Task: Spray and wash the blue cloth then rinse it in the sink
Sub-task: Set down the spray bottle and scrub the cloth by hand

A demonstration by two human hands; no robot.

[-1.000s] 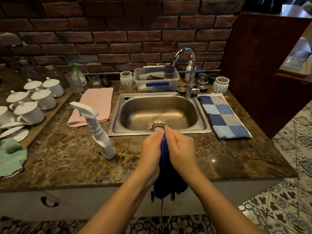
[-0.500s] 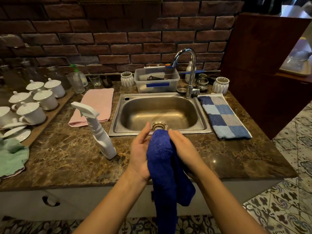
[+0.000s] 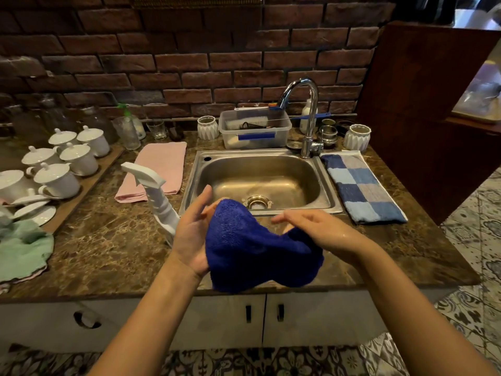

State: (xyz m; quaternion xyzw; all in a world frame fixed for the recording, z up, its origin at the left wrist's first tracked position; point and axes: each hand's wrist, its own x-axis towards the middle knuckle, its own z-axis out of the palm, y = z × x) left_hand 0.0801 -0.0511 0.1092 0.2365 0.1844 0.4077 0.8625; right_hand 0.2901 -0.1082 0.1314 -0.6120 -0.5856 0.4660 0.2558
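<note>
The dark blue cloth [image 3: 252,253] hangs spread between my two hands over the counter's front edge, just in front of the steel sink [image 3: 193,183]. My left hand [image 3: 192,234] is under the cloth's left side, palm up and fingers straight. My right hand [image 3: 317,229] lies on top of the cloth's right side with its fingers stretched out to the left; its thumb is hidden. A white spray bottle [image 3: 160,202] stands on the counter just left of my left hand. The chrome tap [image 3: 309,118] rises at the sink's back right, and no water runs from it.
A pink cloth [image 3: 160,169] lies left of the sink and a blue checked towel [image 3: 360,191] right of it. White lidded cups [image 3: 62,164] sit on a wooden tray at the far left, above a green cloth [image 3: 21,248]. A plastic tub [image 3: 254,131] stands behind the sink.
The cloth was pressed bunched between both palms; my hands have since moved apart and the cloth has opened out, draped over the left palm with the right hand on top.
</note>
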